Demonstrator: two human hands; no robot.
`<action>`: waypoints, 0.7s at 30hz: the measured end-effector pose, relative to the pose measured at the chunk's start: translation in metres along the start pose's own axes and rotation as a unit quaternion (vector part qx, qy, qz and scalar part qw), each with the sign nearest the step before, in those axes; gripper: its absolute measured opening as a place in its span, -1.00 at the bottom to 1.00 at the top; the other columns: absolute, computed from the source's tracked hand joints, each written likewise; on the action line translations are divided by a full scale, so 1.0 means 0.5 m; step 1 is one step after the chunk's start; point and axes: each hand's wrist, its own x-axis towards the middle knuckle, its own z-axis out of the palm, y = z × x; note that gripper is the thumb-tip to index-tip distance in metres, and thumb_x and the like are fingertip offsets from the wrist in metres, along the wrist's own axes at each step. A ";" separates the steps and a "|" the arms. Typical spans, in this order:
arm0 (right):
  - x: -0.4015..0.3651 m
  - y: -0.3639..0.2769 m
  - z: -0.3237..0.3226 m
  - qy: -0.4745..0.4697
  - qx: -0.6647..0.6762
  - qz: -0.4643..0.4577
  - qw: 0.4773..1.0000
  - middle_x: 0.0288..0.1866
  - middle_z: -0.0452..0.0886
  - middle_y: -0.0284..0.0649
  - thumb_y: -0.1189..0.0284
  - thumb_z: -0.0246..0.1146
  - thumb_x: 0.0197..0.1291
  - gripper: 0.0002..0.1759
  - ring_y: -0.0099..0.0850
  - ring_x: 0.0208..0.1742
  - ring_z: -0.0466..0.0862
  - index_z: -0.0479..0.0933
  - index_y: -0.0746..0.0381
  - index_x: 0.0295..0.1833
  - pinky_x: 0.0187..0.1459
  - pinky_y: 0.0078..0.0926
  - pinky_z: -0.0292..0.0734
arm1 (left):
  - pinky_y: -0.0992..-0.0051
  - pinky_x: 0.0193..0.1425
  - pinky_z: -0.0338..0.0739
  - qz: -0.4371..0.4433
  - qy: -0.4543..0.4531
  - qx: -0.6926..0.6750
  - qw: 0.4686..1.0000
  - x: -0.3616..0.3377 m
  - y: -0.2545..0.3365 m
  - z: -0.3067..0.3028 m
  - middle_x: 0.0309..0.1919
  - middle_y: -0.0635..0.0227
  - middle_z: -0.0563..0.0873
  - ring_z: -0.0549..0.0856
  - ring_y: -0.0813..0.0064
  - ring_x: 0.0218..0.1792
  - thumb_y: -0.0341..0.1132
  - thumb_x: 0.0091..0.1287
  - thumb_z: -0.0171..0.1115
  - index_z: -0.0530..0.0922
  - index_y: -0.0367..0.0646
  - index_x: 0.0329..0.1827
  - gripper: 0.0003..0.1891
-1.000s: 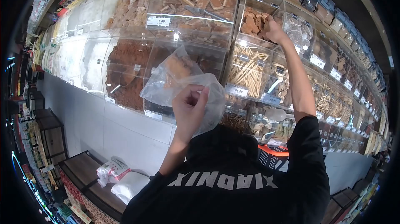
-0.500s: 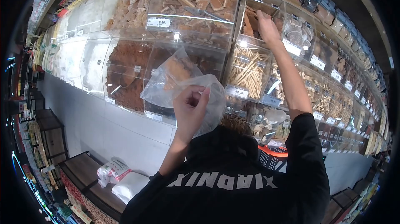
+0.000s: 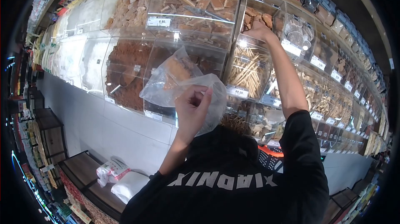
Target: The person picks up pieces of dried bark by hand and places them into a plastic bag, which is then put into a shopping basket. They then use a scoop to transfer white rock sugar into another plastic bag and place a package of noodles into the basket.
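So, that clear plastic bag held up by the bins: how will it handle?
The plastic bag is probably floppy: it crumples and sags around where the left hand pinches it. It is likely very light for its size, as little seems to be inside. The thin film looks smooth, so it may be slippery.

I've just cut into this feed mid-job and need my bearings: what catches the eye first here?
A wall of bins, clear-fronted and full of dried goods, fills the upper frame. At centre the left hand holds up a clear bag. At upper right the right hand reaches into a top bin of brown chunks.
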 end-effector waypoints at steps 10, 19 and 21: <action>-0.055 0.075 -0.033 0.146 0.136 0.063 0.978 0.13 0.64 0.26 0.46 0.24 0.23 -0.56 0.12 0.20 0.63 0.50 0.40 0.20 0.22 -0.03 0.52 | 0.70 -0.53 0.19 0.003 0.020 0.008 1.000 -0.009 -0.005 -0.022 -0.65 0.62 0.50 0.39 0.88 -0.60 -0.42 0.39 0.38 0.67 -0.28 -0.23 -0.90; -0.012 0.046 0.005 0.146 0.032 -0.017 0.989 0.23 0.55 0.33 0.35 0.30 0.24 -0.43 0.16 0.31 0.54 0.42 0.46 0.28 0.32 -0.03 0.46 | 0.71 -0.54 0.19 -0.005 0.027 -0.009 1.000 -0.010 -0.004 -0.026 -0.64 0.62 0.50 0.40 0.88 -0.60 -0.43 0.39 0.38 0.67 -0.27 -0.22 -0.92; -0.011 0.027 0.004 0.086 0.034 0.005 0.996 0.29 0.51 0.32 0.25 0.32 0.24 -0.33 0.16 0.36 0.50 0.37 0.46 0.33 0.35 -0.05 0.44 | 0.71 -0.53 0.19 -0.007 0.024 -0.016 1.000 -0.009 -0.006 -0.026 -0.64 0.62 0.50 0.40 0.88 -0.60 -0.44 0.40 0.37 0.67 -0.27 -0.22 -0.92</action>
